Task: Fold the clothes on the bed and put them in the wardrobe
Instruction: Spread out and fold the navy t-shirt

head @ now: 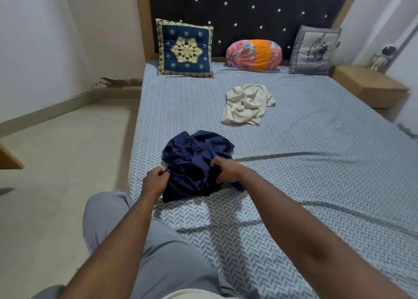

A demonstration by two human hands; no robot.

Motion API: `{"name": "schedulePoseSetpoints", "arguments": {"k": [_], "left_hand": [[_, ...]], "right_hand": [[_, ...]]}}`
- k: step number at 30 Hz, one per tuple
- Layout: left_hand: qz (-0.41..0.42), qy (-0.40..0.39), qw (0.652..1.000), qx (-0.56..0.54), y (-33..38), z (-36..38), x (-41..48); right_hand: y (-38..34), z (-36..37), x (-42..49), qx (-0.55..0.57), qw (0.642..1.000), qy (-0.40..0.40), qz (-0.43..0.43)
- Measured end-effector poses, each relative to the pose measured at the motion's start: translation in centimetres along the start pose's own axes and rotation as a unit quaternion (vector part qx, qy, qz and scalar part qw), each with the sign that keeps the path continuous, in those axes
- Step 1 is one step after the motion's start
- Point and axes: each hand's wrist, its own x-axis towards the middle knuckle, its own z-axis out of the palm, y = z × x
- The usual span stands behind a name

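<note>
A crumpled navy blue garment (194,160) lies near the left edge of the bed (316,162), which has a grey herringbone sheet. My left hand (155,181) pinches the garment's left edge, fingers curled on the cloth. My right hand (226,169) grips a bunch of the same garment on its right side. Farther up the bed lies a crumpled cream garment (247,105), untouched. The wardrobe is not in view.
Against the dark studded headboard (248,8) stand a blue embroidered cushion (185,48), a pink and orange bolster (254,54) and a grey cushion (313,50). A wooden bedside shelf (366,85) with an astronaut figure (383,57) is at right. Beige floor (56,162) lies at left.
</note>
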Motion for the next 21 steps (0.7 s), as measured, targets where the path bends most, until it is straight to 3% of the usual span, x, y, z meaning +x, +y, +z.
{"name": "schedulePoseSetpoints", "arguments": {"k": [7, 14, 18, 21], "left_hand": [[-0.053, -0.060, 0.980, -0.184, 0.6, -0.6, -0.6], [-0.007, -0.126, 0.969, -0.213, 0.8, -0.8, -0.8], [0.027, -0.154, 0.986, -0.064, 1.9, -1.9, 0.5], [0.055, -0.132, 0.985, 0.099, 2.9, -2.8, 1.8]], "right_hand": [[1.2, 0.3, -1.4, -0.046, 0.997, -0.059, 0.029], [1.4, 1.2, -2.1, -0.126, 0.985, -0.109, 0.047], [3.1, 1.1, -2.5, -0.160, 0.976, -0.119, 0.093], [4.6, 0.8, -2.6, -0.161, 0.977, -0.056, 0.125]]}}
